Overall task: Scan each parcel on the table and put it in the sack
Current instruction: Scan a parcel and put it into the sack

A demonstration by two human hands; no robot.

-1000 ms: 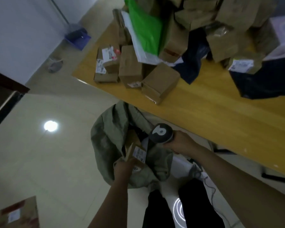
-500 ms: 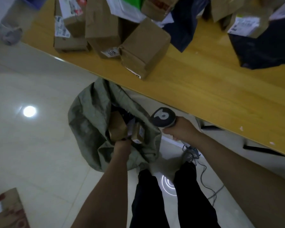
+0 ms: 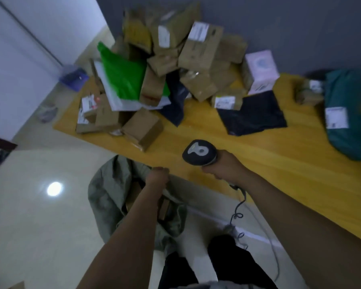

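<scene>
The grey-green sack (image 3: 104,197) stands open on the floor by the table's near edge, with brown boxes (image 3: 133,192) inside it. My left hand (image 3: 156,176) hovers over the sack's mouth, fingers curled, with nothing visible in it. My right hand (image 3: 223,166) grips the black barcode scanner (image 3: 199,152) above the table edge. The wooden table (image 3: 258,161) carries a heap of parcels: a brown box (image 3: 142,128) nearest the edge, a green bag (image 3: 123,76), a dark mailer (image 3: 252,113), a teal bag (image 3: 346,115) and several cardboard boxes (image 3: 198,46) stacked behind.
The scanner's coiled cable (image 3: 238,213) hangs down to the floor beside my legs (image 3: 217,263). A blue bin (image 3: 73,78) sits on the floor past the table's far end. A cardboard corner (image 3: 17,285) shows at the bottom left.
My left hand let go of the labelled box inside the sack and rose out empty. The right hand lifted the scanner up toward the table. My view tilted up onto the parcel heap.
</scene>
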